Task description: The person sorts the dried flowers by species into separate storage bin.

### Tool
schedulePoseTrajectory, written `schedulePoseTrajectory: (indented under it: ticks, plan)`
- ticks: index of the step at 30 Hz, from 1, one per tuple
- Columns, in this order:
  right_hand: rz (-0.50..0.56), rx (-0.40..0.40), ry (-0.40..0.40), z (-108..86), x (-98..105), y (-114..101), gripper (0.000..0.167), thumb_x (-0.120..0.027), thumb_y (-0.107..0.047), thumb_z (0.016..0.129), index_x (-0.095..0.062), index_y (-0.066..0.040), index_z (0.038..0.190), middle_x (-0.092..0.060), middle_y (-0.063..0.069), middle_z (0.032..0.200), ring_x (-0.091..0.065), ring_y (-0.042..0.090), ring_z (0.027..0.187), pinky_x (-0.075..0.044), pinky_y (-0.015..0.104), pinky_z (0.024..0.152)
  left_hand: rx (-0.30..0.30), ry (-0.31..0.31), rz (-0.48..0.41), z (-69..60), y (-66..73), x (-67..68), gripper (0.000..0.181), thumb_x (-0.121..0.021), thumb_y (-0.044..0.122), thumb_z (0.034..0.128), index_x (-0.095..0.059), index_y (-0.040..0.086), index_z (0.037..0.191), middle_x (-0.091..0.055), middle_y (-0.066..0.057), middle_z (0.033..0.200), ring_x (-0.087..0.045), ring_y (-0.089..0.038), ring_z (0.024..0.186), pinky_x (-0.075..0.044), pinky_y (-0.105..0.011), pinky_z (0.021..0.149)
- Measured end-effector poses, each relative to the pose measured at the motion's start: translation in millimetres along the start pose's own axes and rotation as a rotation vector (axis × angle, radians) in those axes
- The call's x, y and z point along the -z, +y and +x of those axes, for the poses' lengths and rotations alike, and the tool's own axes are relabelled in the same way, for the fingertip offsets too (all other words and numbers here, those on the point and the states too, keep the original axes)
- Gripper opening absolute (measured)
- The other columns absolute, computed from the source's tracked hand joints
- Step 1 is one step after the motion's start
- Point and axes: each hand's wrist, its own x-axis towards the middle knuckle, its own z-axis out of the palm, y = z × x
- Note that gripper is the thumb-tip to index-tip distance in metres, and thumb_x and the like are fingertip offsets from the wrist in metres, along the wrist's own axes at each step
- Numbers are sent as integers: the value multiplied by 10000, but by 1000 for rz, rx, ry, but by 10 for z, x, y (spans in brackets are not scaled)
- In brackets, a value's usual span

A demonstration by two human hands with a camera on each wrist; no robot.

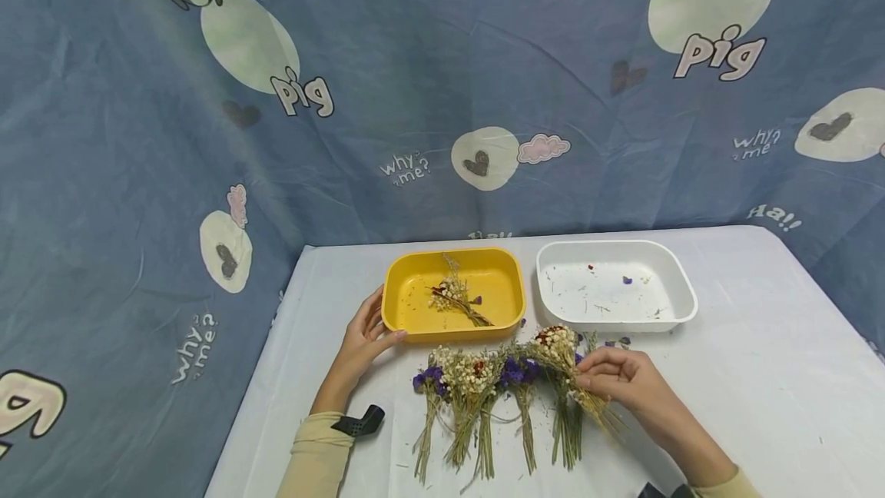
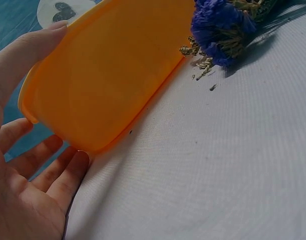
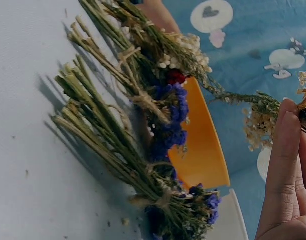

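In the head view my left hand (image 1: 358,346) holds the left front corner of the yellow tray (image 1: 508,329), thumb at the rim and fingers along the outer side. Inside that tray lies a small sprig of dried flowers (image 1: 452,290). My right hand (image 1: 625,383) pinches a bunch of dried flowers (image 1: 555,340), white with some red, by its stems. It is above the right end of a row of bunches. That row, white bunches (image 1: 470,375) and purple bunches (image 1: 520,370), lies before the tray with stems towards me. Twine (image 3: 158,202) ties some stems in the right wrist view.
A white tray (image 1: 684,310) stands right of the yellow one, with petals and stem bits in it. Loose petals (image 1: 618,342) lie in front of it on the white tabletop (image 1: 781,375). A patterned blue cloth (image 1: 415,44) hangs behind the table.
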Motion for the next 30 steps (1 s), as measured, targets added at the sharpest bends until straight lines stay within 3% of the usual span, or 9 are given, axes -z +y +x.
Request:
schedulePoseTrajectory:
  ticks: [5,12,30]
  plan:
    - [19,19,-3,-1,43,-49,158,-636,11,968,-718,-87,1061,-760,-83,942,-717,56,827,-614,231,752,16,2,-8,9,9,-5,954,-849,91,849,-319,272,1621,-376,-36,1653,-448,-269,1474,-479,-157,1101]
    - [1,-28,16,9,85,-99,151,-643,-21,978,-720,-122,1061,-762,-90,941,-725,66,832,-620,246,760,15,-1,-8,7,14,-4,951,-846,84,851,-321,278,1620,-385,-32,1647,-450,-281,1472,-483,-158,1101]
    - [-4,-38,-6,266,-12,-187,141,-697,-56,955,-729,-61,1093,-791,-89,961,-746,72,860,-629,252,768,-1,-6,14,-1,32,-3,952,-841,84,857,-310,269,1625,-354,-50,1668,-421,-309,1492,-469,-154,1112]
